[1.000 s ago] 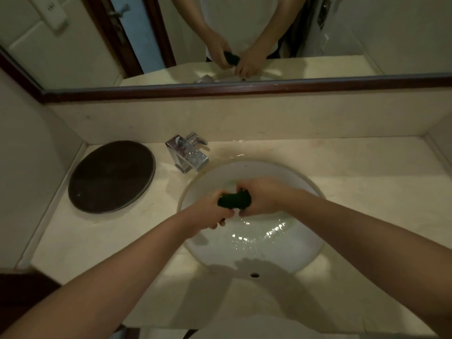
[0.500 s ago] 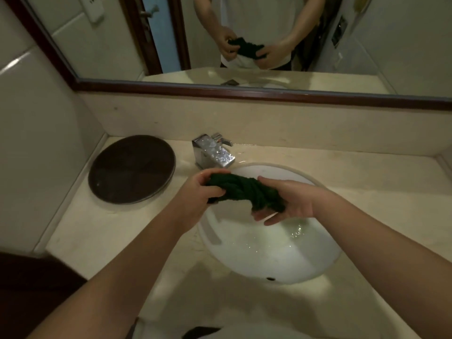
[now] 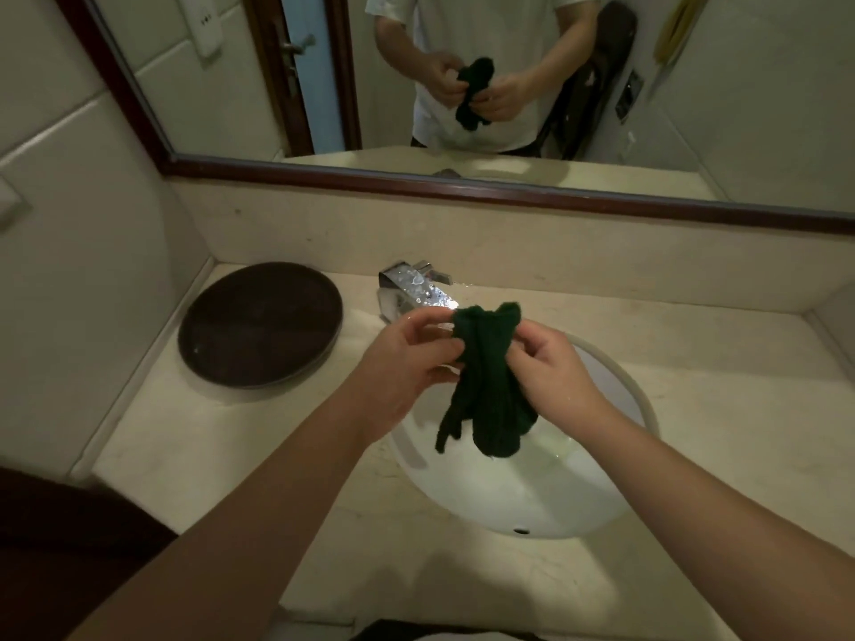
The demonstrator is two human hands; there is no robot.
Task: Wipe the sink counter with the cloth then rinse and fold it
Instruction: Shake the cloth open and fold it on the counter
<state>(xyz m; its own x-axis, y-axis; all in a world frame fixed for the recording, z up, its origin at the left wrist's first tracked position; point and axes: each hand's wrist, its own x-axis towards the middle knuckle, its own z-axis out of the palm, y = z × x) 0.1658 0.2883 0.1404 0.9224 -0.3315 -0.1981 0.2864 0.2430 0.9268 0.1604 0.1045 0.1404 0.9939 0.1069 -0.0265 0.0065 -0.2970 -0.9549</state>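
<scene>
Grip on the left [image 3: 407, 358] is pinching one top corner of the cloth [image 3: 490, 400], dangling over the sink [image 3: 645, 409] toward the surface's [image 3: 721, 409] back edge; right grip [image 3: 550, 377] is pinching the other. I'm judging it soft, soggy, limp; corners are holding best.

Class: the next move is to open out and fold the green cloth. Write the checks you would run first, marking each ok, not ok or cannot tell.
1. Both hands have the cloth: the left hand pinches its top edge and the right hand grips it alongside. Ok.
2. The cloth hangs over the sink, so drips fall into the basin. Ok.
3. The cloth is spread flat for folding: it is bunched and twisted. Not ok.
4. The faucet is off: no stream shows, but the left hand partly hides the spout. Cannot tell.
5. The cloth is wrung out enough. Cannot tell.
</scene>
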